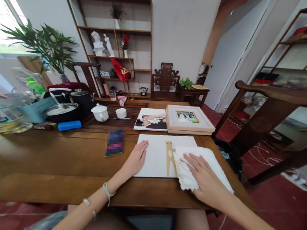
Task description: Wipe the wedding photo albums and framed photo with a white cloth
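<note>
A white board (156, 153) lies face down on the wooden table (61, 157), with a pale wooden stand piece (169, 156) on its back. My left hand (136, 159) rests flat on the board's left edge, fingers stretched out. My right hand (203, 176) lies flat, fingers spread, on a folded white cloth (192, 166) that covers the board's right part.
A phone (115, 142) lies left of the board. Behind it are a photo print (151, 119) and a stacked picture frame (188, 119). A tea tray with a white teapot (100, 112), cup (121, 112), kettle and blue box (69, 125) stands at the left. A wooden chair (272, 109) stands to the right.
</note>
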### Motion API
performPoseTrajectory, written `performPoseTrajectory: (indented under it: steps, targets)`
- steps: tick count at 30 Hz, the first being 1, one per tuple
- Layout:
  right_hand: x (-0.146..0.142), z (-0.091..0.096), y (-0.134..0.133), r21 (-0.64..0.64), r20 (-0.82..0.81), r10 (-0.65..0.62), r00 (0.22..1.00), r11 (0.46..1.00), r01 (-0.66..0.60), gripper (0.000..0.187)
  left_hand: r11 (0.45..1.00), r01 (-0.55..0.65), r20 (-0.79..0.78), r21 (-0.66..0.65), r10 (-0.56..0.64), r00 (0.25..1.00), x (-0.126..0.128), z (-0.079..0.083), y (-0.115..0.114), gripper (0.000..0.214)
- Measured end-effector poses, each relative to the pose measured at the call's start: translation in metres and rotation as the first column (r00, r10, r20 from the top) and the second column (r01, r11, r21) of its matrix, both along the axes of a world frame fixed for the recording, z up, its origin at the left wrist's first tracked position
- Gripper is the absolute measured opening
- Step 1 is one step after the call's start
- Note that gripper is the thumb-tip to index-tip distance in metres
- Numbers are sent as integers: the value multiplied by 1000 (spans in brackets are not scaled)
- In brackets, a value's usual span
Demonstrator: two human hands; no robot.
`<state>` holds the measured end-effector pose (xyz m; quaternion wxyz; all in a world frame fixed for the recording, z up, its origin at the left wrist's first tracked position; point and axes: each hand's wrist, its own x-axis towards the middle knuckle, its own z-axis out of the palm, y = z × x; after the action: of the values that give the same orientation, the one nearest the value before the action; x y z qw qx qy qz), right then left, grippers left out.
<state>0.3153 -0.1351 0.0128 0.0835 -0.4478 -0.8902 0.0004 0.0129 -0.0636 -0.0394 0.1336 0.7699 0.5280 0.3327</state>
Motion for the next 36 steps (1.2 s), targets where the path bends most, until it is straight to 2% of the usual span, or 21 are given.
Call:
performPoseTrajectory:
  steps: [7,12,16,19,24,27,30,36]
  targets:
    - [-14,0,72,34,20,-67,998,997,66,78,1000,-6,-1,-6,6,1000,-1,0,1,43]
    - [-20,-2,98,46,13,-75,997,996,74,61,1000,2,14,2,-2,1000,-2,-1,2,42]
    - [-19,-1,94,32,27,-65,998,997,64,52,1000,-5,18,0,5,1000,-2,-2,2,42]
    - [-17,2,72,13,59,-62,996,998,62,55,1000,-9,18,-2,9,1000,-1,-2,2,42]
    - [-11,6,14,-11,69,-41,997,999,42,80,1000,-1,26,30,1,1000,-2,-5,2,41]
    - [-5,8,-1,-55,52,0,999,998,3,91,999,1,28,34,-2,1000,-2,-5,2,42]
    - [0,9,16,-87,22,18,1000,996,-16,92,1000,0,15,24,0,1000,-2,-3,2,42]
    - [-8,7,84,-53,22,-46,999,997,47,78,1000,3,-13,-6,-3,1000,-2,1,1,43]
